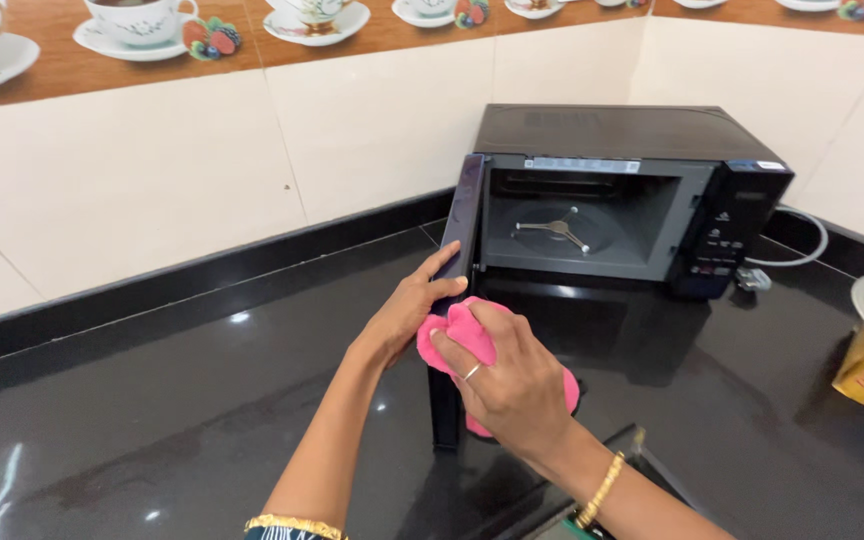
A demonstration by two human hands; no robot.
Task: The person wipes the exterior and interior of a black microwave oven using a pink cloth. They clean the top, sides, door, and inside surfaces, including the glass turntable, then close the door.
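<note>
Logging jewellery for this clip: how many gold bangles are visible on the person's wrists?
2. One gold bangle sits on the left wrist at the bottom edge; one gold bangle on the right wrist, behind the right hand pressing the pink cloth. Others may lie outside view.

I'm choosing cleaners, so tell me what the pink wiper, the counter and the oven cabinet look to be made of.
Pink cloth: soft fabric, matte; it bunches and folds under the right hand.
Counter: probably polished black stone, glossy; it mirrors lights and the oven.
Microwave oven cabinet: likely painted sheet metal, satin black with a dull sheen; the open door, held by the left hand, looks glossy, perhaps glass or plastic.
</note>
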